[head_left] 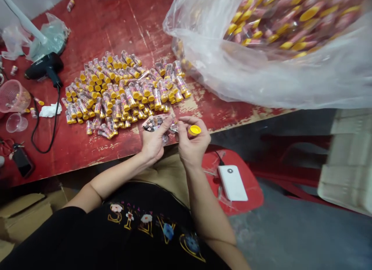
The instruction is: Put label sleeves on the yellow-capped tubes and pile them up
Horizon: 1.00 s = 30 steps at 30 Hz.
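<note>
At the table's front edge my two hands are close together. My left hand (154, 143) is closed on a small fan of printed labels (151, 123), its thumb laid over them. My right hand (194, 142) is closed around a small tube with a yellow cap (194, 130); the cap faces up and most of the tube is hidden by my fingers. Something clear shows between the two thumbs, too small to make out. Just beyond my hands lies a big pile of clear tubes (128, 95) with yellow caps and pink-purple labels.
A large plastic bag (232, 76) full of yellow-capped tubes is at the right. On the left are a black heat gun (45, 67), a pink basket (14, 96), a clear cup (16, 123) and a tissue (50, 110). A white power bank (232, 182) rests on a red stool (255, 192).
</note>
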Each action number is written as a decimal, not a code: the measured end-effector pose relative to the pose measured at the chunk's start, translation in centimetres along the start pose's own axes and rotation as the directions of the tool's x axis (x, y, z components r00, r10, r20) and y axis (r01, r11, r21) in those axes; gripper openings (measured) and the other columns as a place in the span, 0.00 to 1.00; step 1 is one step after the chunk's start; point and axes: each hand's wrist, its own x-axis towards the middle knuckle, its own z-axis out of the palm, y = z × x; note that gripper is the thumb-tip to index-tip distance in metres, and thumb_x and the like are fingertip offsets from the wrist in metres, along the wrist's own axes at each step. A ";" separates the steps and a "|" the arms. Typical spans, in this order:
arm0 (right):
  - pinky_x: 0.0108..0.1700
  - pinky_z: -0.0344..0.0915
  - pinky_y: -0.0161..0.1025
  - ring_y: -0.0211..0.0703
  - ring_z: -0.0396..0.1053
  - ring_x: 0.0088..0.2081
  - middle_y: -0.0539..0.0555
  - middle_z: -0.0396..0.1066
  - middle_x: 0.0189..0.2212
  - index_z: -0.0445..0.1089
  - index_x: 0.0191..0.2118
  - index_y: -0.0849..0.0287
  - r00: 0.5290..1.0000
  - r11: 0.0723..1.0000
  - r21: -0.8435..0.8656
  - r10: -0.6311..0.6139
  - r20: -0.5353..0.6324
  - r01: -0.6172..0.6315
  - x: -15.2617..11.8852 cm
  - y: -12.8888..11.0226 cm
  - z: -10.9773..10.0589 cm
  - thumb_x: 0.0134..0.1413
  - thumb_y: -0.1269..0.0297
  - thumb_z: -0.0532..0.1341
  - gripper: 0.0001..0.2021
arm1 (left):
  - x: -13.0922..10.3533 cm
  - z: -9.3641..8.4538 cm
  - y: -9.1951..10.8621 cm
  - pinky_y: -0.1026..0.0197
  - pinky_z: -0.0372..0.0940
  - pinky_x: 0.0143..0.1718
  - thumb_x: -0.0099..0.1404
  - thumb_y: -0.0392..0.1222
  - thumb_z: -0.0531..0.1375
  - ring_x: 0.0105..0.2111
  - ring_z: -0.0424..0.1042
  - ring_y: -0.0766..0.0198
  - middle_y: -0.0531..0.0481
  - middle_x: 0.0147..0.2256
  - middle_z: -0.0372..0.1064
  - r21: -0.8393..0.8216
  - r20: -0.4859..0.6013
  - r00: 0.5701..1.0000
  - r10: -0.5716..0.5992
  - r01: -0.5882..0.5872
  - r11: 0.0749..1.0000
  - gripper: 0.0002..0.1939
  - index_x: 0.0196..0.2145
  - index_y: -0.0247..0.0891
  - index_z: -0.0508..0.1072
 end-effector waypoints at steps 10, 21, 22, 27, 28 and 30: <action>0.41 0.72 0.42 0.41 0.68 0.36 0.52 0.64 0.38 0.70 0.50 0.46 0.987 0.971 0.180 -0.158 -0.018 0.159 -1.9 -2.8 -3.7 0.57 0.43 0.67 0.20 | -1.2 0.5 1.2 0.58 0.73 0.47 0.52 0.38 0.77 0.35 0.79 0.65 0.51 0.36 0.80 0.006 -0.035 0.983 -0.179 0.180 0.984 0.17 0.37 0.34 0.77; 0.31 0.68 0.37 0.36 0.65 0.26 0.49 0.68 0.29 0.73 0.45 0.52 0.994 0.994 0.075 0.069 0.086 -0.076 -3.2 -1.4 -3.2 0.58 0.49 0.66 0.15 | -2.0 0.3 0.7 0.55 0.73 0.50 0.58 0.26 0.69 0.31 0.78 0.67 0.54 0.31 0.77 -0.004 0.041 0.959 -0.281 0.281 0.960 0.13 0.40 0.35 0.77; 0.29 0.65 0.36 0.35 0.63 0.25 0.48 0.67 0.27 0.73 0.41 0.54 0.996 0.998 0.000 0.065 0.061 -0.066 -3.3 -1.3 -3.1 0.57 0.49 0.67 0.14 | -2.0 0.4 0.7 0.56 0.73 0.49 0.58 0.26 0.69 0.31 0.78 0.67 0.55 0.31 0.76 -0.006 0.044 0.955 -0.294 0.294 0.956 0.13 0.41 0.35 0.77; 0.30 0.63 0.34 0.34 0.61 0.27 0.48 0.67 0.28 0.73 0.37 0.55 0.999 0.996 -0.073 0.048 0.015 -0.047 -3.4 -1.2 -3.0 0.57 0.50 0.68 0.14 | -1.4 0.6 0.7 0.56 0.72 0.51 0.63 0.29 0.67 0.35 0.78 0.66 0.54 0.30 0.76 -0.070 -0.023 0.951 -0.310 0.308 0.949 0.07 0.39 0.34 0.76; 0.31 0.64 0.34 0.34 0.62 0.27 0.48 0.68 0.30 0.74 0.42 0.55 0.995 0.997 0.000 0.079 0.052 -0.079 -3.4 -1.3 -3.2 0.58 0.50 0.67 0.14 | -1.2 0.6 0.7 0.56 0.72 0.52 0.63 0.29 0.67 0.36 0.78 0.66 0.54 0.30 0.76 -0.080 -0.046 0.958 -0.283 0.279 0.957 0.06 0.38 0.34 0.76; 0.34 0.67 0.35 0.33 0.63 0.29 0.49 0.69 0.34 0.74 0.50 0.51 0.991 0.985 0.134 0.099 0.093 -0.111 -3.4 -1.9 -3.8 0.60 0.49 0.65 0.17 | -0.8 0.4 0.8 0.56 0.71 0.53 0.63 0.29 0.68 0.37 0.78 0.66 0.55 0.31 0.76 -0.084 -0.080 0.971 -0.225 0.218 0.972 0.06 0.37 0.35 0.76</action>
